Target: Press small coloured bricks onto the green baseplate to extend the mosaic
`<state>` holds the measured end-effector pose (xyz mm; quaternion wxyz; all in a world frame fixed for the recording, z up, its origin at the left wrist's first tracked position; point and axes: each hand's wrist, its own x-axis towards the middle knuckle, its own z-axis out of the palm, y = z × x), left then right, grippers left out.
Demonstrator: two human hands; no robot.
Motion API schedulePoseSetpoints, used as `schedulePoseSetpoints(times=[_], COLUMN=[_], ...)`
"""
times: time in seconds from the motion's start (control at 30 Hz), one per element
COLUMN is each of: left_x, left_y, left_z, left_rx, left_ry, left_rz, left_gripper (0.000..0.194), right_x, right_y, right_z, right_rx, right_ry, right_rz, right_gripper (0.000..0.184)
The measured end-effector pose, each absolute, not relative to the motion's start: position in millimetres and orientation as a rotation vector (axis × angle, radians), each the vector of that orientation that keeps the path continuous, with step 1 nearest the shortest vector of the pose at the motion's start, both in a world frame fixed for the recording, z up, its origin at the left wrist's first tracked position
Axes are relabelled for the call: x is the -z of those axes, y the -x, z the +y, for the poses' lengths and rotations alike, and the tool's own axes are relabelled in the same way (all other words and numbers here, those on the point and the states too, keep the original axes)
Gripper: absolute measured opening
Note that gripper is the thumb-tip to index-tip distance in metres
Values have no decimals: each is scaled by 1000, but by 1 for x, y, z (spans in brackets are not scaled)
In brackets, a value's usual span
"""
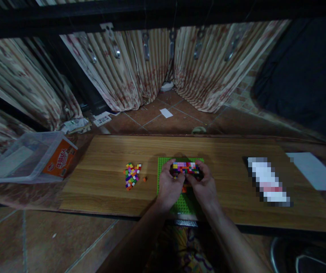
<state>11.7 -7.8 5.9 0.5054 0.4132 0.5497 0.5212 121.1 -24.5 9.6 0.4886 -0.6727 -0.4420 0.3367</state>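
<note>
Beyond the nine o'clock end of the table (pixel 103 163) there is a clear tub (pixel 23 177) with an orange label (pixel 60 157). Then, on the wood, lies a heap (pixel 131 175) of small bricks in many colours (one orange brick (pixel 145 179) sits apart, at three o'clock of it). The block (pixel 185 167) is over the green plate (pixel 183 206), long and low, stretched from nine to three o'clock; yellow, pink, white and red show in its rows. Whether it touches the plate, I cannot tell. The left hand (pixel 170 185), wrist toward seven o'clock, pinches its left end between thumb and curled fingers. The right hand (pixel 205 185), wrist toward five o'clock, pinches the other end likewise, the thumbs close together. At three o'clock lies a pixelated object (pixel 268 180), then a white sheet (pixel 316 170).
</note>
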Motion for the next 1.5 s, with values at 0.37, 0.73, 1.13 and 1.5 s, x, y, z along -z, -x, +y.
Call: schedulePoseSetpoints(times=[0.37,0.73,1.13,1.5], left_x=[-19,-14,-33,-46], left_y=[34,93,70,36], left_z=[-34,-39,-57,-65], left_rx=[-1249,-618,-901,-876], left_ry=[-1552,-2088,-1033,-439], left_rz=[1623,1945,1378,1017], left_gripper=[42,26,23,37], right_x=[0,-4,-29,-43], right_y=[-131,-132,-109,-110], right_z=[-27,-42,-80,-91], right_rx=[-830,-754,-606,-709], right_ry=[1530,1457,1381,1323], right_rz=[-854,-775,-1430,-1681], right_gripper=[66,49,15,14])
